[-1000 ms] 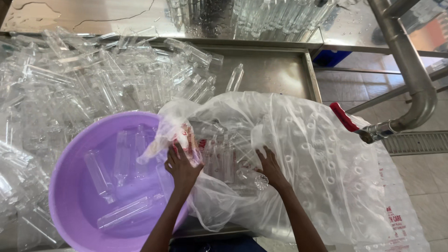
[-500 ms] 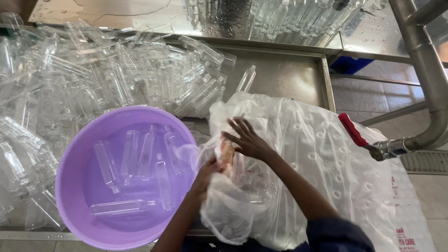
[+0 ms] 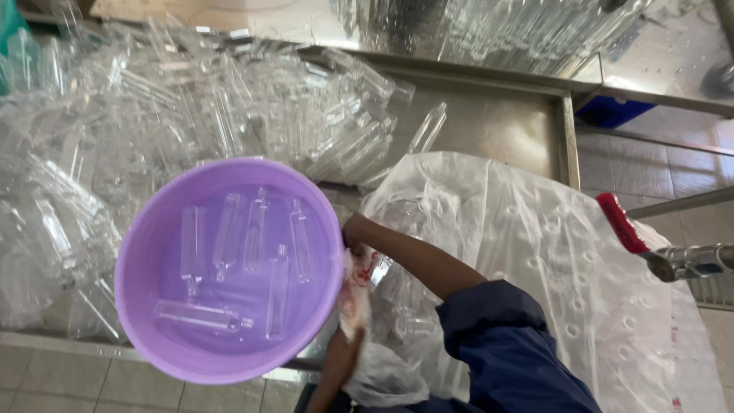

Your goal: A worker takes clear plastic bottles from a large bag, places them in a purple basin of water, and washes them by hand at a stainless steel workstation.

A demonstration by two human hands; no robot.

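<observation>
clear plastic bag (image 3: 535,252) lies half on the steel table (image 3: 497,138), right beside your purple basin (image 3: 229,268) holding a few clear tubes (image 3: 229,237). your right hand (image 3: 355,229) is at the bag's mouth, fingers hidden, can't tell. left hand (image 3: 352,306) is bunching the bag's edge against the basin rim.

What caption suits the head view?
Both arms reach into a clear plastic bag beside a purple basin holding clear bottles.
</observation>
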